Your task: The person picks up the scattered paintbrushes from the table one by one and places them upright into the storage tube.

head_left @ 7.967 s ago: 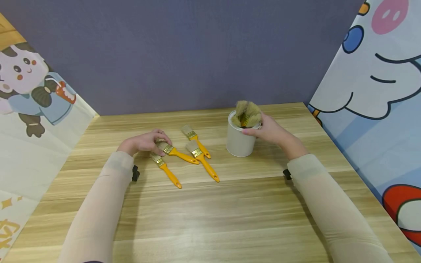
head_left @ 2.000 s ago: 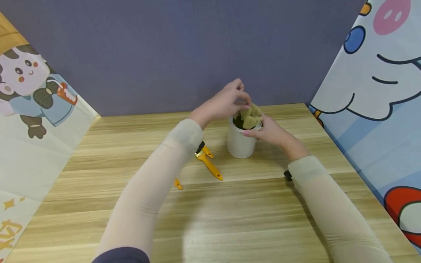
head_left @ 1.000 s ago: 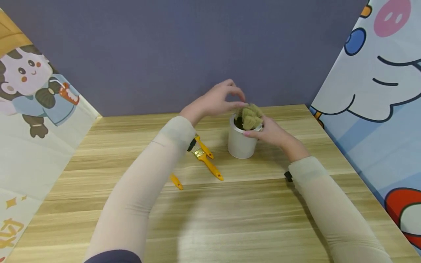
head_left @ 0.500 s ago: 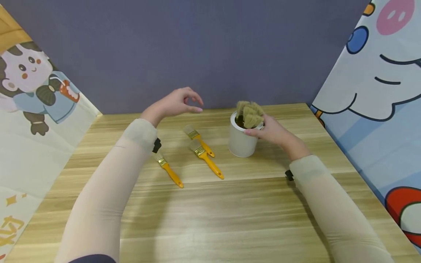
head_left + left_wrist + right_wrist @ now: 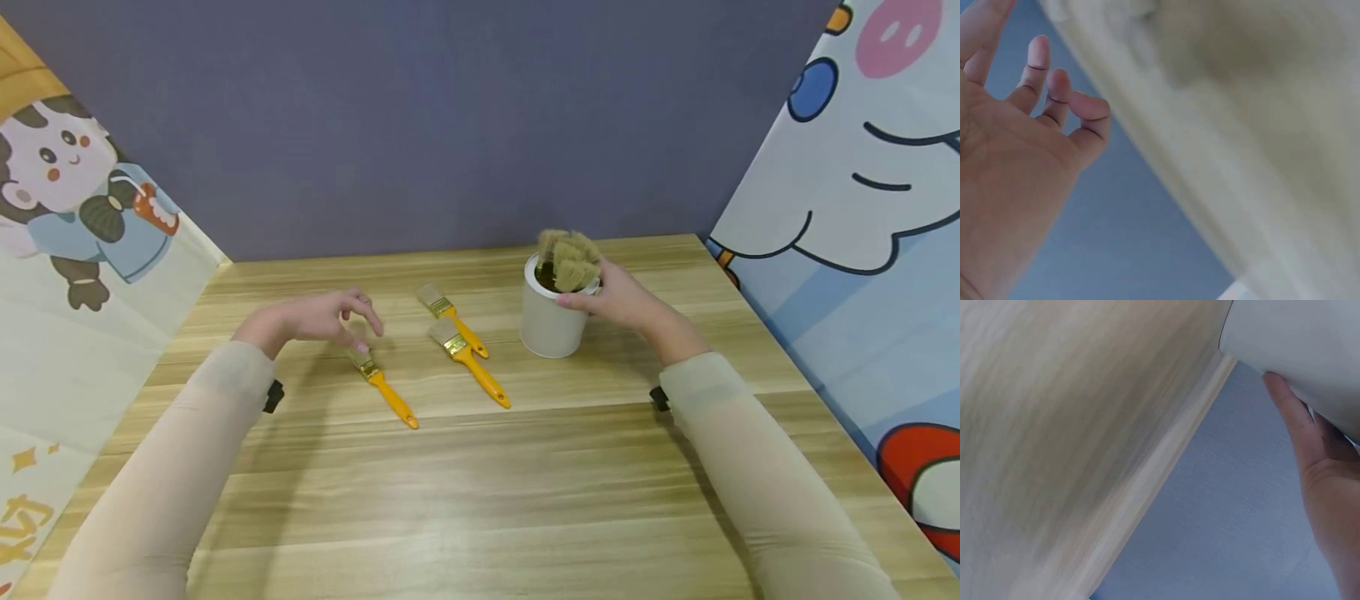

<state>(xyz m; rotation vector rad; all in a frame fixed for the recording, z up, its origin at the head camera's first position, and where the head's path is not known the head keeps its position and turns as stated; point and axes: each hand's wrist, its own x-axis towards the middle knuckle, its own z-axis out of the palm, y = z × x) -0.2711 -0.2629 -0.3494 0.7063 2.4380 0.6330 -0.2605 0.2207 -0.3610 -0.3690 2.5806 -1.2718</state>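
My left hand hovers at the bristle end of the left paintbrush, thumb by its metal band, fingers apart and loosely bent. Its palm fills the left of the left wrist view, with nothing in the fingers. Two more paintbrushes with orange handles, a front one and a back one, lie close together mid-table. My right hand grips the rim of a white tin can, whose side shows in the right wrist view. Paintbrush bristles stick up out of the can.
A wooden table lies under everything, its back edge against a grey-blue wall. Cartoon-printed panels stand at the left and right.
My left hand carried a paintbrush from the left group to the can, let go of it there, and came back left and down to the left paintbrush. My right hand stays at the can.
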